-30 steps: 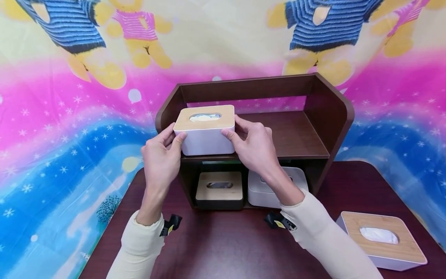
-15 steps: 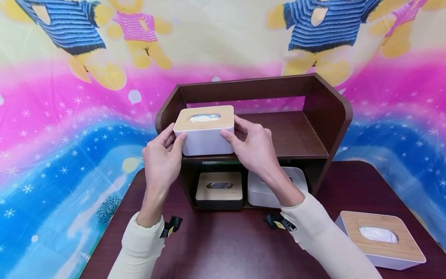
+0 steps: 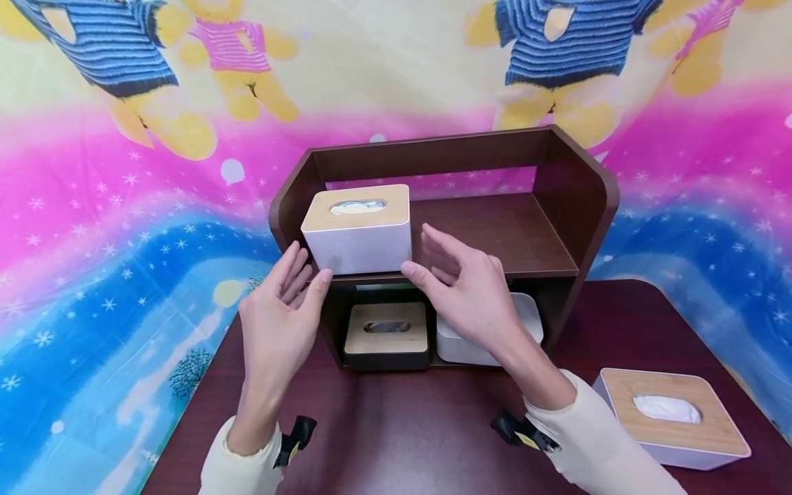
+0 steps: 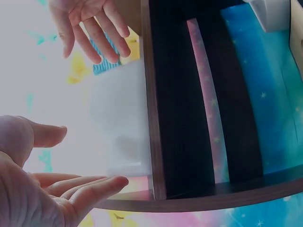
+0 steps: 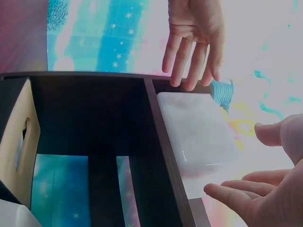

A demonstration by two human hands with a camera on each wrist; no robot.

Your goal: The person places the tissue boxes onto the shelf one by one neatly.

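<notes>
A white tissue box (image 3: 359, 249) with a light wooden lid stands at the left end of the upper shelf (image 3: 495, 234). In the right wrist view the tissue box (image 5: 196, 130) sits on the shelf board with both hands apart from it. My left hand (image 3: 281, 316) is just off its left front corner, fingers relaxed and thumb extended. At the right front corner, my right hand (image 3: 470, 292) has its fingers spread loosely and its thumb tip close to the box. Nothing is between the fingers of either hand, as the left wrist view shows for the left hand (image 4: 61, 189).
On the lower shelf sit a black tissue box (image 3: 386, 337) with a wooden lid and a grey box (image 3: 526, 320), partly behind my right hand. Another wooden-lidded tissue box (image 3: 677, 416) rests on the dark table (image 3: 408, 426) at right. A patterned cloth (image 3: 241, 130) hangs behind.
Both hands have let go of the white tissue box, opened and drawn back slightly down and outward. The box stays at the shelf's left end. The head view has shifted slightly.
</notes>
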